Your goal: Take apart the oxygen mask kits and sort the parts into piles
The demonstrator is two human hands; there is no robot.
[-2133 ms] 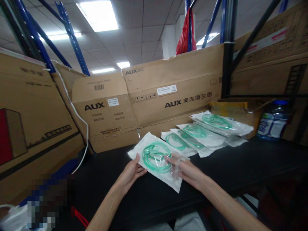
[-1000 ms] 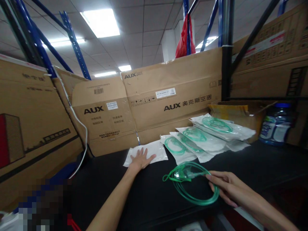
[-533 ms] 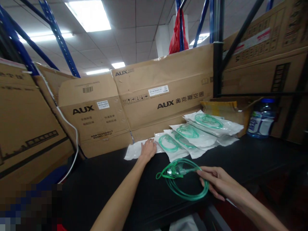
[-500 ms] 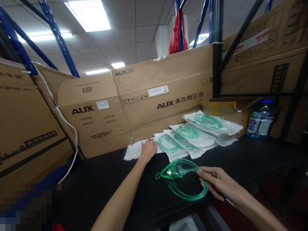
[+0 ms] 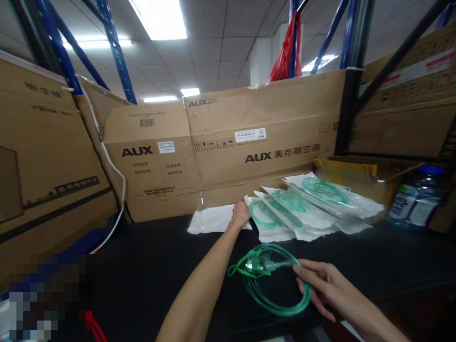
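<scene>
Green mask with coiled tubing (image 5: 255, 267) out of pouch, lying on counter (image 5: 149, 266), near edge. My right hand (image 5: 322, 287): grip loose, fingers apart, tips touching coil. One empty pouch (image 5: 212, 221) flat behind. My left hand (image 5: 240, 214) at its corner, against nearest of the sealed pouches (image 5: 302, 209); its grip I cannot tell. Several overlapping pouches each hold green tubing, unopened. Judgement: one unpacked, most left. Open carton (image 5: 356, 173) behind: contents hidden.

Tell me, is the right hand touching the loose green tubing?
Touching. In the head view the right hand lies with its fingers across the right edge of the green tubing coil.
</scene>
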